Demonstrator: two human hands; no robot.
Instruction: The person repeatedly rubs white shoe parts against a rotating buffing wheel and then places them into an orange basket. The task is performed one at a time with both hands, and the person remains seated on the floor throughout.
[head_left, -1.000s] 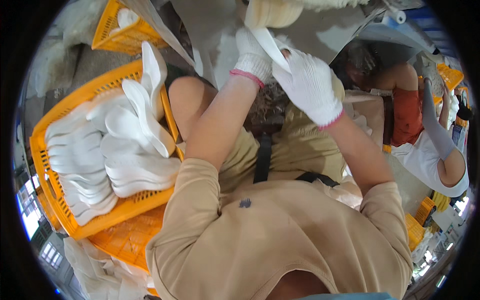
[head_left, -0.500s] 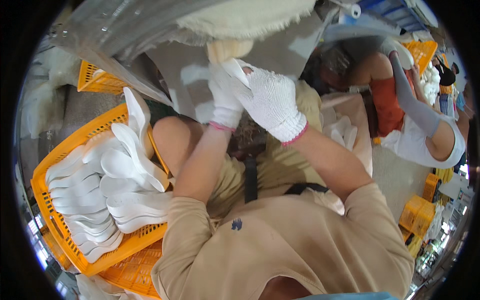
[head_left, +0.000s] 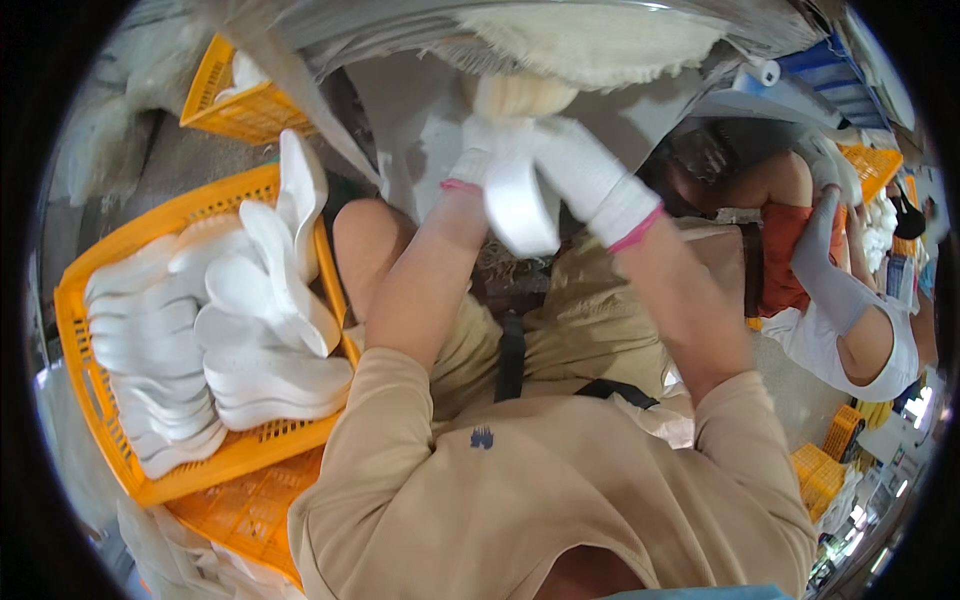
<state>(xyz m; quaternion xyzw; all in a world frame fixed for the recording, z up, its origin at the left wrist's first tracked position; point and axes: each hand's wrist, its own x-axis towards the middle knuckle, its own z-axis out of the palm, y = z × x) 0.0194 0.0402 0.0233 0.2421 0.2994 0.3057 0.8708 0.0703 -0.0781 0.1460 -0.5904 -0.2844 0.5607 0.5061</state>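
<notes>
Spoon (head_left: 522, 212), white and blurred, hangs between the wearer's wrists, broad end down and toward the body; upper end runs up among the gloved fingers. Right hand (head_left: 585, 172), in a white knit glove with pink cuff, closes on the upper part, fingertips smeared by motion. Left hand (head_left: 483, 145), gloved alike, sits just beside, partly behind the spoon; its own grip cannot be told. Hands nearly meet at the top, wrists apart.

Directly above the fingers: a pale tan rounded block (head_left: 525, 97); contact with the spoon unclear. Above that, a cream, fray-edged cloth (head_left: 605, 42).

Wearer's left side: yellow-orange crate (head_left: 220, 474) holding white spoons (head_left: 150, 325), many lying in close stacked rows, a few loose on top, one propped up at the far corner beside the knee. A second, flatter-looking orange crate (head_left: 255, 515) shows beneath. Beyond, a smaller yellow crate (head_left: 245, 113) with white contents.

Wearer: tan shirt (head_left: 570, 470), khaki trousers (head_left: 600, 320), dark strap (head_left: 511, 360) at the waist. Right side: co-worker in rust-red shorts (head_left: 785, 255), grey sleeve (head_left: 825, 262) on one arm. More yellow crates (head_left: 817, 477) lower right.
</notes>
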